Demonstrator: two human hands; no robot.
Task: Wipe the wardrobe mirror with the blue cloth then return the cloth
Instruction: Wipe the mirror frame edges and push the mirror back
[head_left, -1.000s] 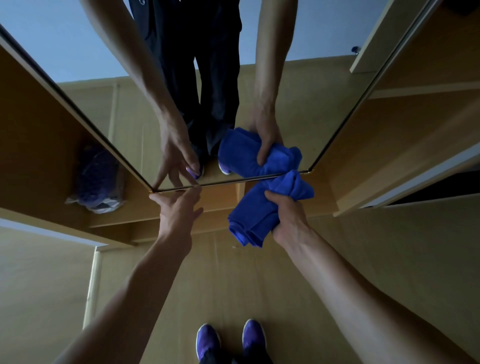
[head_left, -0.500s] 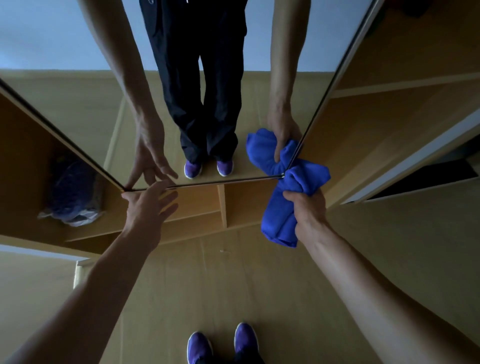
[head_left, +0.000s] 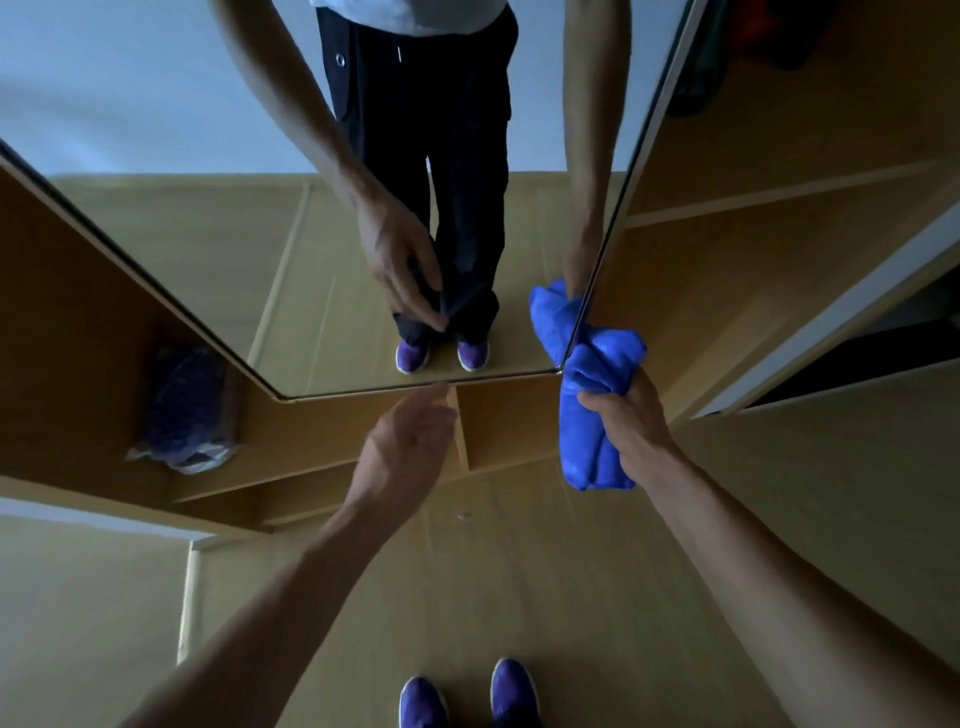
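Note:
The wardrobe mirror (head_left: 171, 249) fills the upper middle of the head view and reflects my legs, arms and shoes. My right hand (head_left: 631, 415) grips a bunched blue cloth (head_left: 597, 395) against the mirror's lower right corner; the cloth's reflection shows just left of the mirror's right edge. My left hand (head_left: 410, 441) reaches toward the mirror's bottom edge with its fingers extended and relaxed, holding nothing, fingertips close to the frame.
Open wooden wardrobe shelves (head_left: 519, 431) lie below and beside the mirror. A dark blue bundle in a plastic bag (head_left: 187, 410) sits in the left compartment. A sliding door edge (head_left: 831, 322) stands at right. My purple shoes (head_left: 467, 696) are on the wooden floor.
The cloth in my right hand slid right along the mirror's bottom edge to its lower right corner. The view tilted up, showing more of the mirror.

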